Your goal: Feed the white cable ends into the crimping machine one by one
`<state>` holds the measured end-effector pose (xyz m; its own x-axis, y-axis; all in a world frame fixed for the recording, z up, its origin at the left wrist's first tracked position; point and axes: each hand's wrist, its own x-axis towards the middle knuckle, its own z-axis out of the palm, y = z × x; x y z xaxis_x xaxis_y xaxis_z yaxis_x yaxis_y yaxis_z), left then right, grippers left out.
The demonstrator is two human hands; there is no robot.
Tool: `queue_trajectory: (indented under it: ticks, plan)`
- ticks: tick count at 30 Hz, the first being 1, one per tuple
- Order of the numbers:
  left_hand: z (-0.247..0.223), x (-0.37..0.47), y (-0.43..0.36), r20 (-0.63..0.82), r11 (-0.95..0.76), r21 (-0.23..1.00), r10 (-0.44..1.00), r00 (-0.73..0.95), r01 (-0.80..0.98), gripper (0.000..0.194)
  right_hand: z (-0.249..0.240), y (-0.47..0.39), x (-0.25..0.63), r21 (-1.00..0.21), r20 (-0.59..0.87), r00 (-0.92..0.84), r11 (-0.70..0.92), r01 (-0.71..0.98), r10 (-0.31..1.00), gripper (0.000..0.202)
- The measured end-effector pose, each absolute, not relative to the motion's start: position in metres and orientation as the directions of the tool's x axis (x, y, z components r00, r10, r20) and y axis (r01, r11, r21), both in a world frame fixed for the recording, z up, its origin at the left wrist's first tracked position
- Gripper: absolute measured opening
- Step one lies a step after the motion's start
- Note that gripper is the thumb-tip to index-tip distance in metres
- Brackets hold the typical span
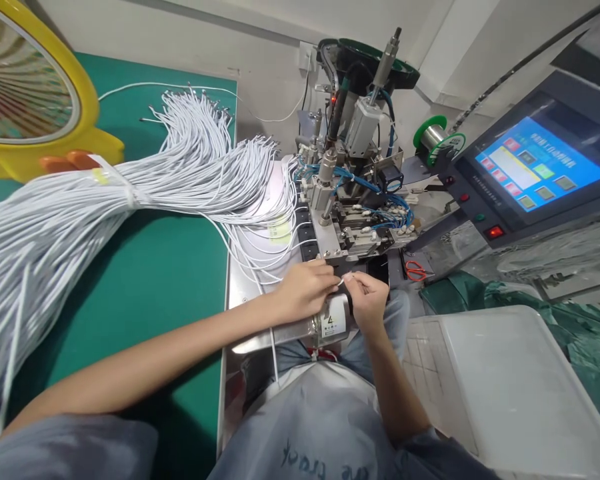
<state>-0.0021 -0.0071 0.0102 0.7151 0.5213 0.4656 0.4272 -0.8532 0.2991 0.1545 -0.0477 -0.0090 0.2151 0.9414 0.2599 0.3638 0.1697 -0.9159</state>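
Just in front of the soldering machine (pixel 330 233), my left hand (pixel 307 290) is closed around a thin white cable (pixel 341 281). My right hand (pixel 366 297) pinches the end of that same cable, a short way to the right. Between the two hands only a small stretch of cable shows; the tip itself is hidden by my fingers. Behind my left hand, several more white cables run from a large tied bundle (pixel 180 190) to the machine's black side blocks (pixel 307 233). A metal part with a white label (pixel 334 319) sits below my hands.
A yellow fan (pixel 87 127) stands at the far left on the green mat (pixel 165 280). To the right are a control screen (pixel 540 163), a solder wire spool (pixel 435 139), red-handled scissors (pixel 415 270) and a whitish tray (pixel 520 380).
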Motion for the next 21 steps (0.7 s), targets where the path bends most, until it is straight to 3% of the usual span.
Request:
queue_trajectory:
  ticks: [3, 6, 10, 14, 21]
  plan:
    - [0.010, 0.000, -0.009, 0.325, -0.820, 0.325, 0.565, 0.759, 0.471, 0.024, -0.020, -0.047, 0.154, -0.942, 0.191, 0.216, 0.116, 0.316, 0.958, 0.029]
    - [0.009, 0.001, -0.008, 0.133, -0.784, 0.219, 0.614, 0.778, 0.581, 0.021, -0.031, -0.043, 0.162, -0.961, 0.109, 0.180, 0.058, 0.270, 0.978, 0.025]
    - [0.006, 0.002, -0.007, -0.002, -0.751, 0.143, 0.651, 0.759, 0.644, 0.025, -0.045, -0.034, 0.172, -0.982, -0.013, 0.131, -0.037, 0.186, 0.991, 0.024]
    - [0.005, 0.002, -0.006, -0.052, -0.743, 0.167, 0.649, 0.759, 0.648, 0.025, -0.052, -0.027, 0.170, -0.987, -0.106, 0.101, -0.117, 0.110, 0.989, 0.024]
    - [0.006, 0.000, -0.005, 0.003, -0.787, 0.158, 0.604, 0.797, 0.596, 0.038, -0.053, -0.023, 0.169, -0.986, -0.134, 0.059, -0.139, 0.096, 0.989, 0.024]
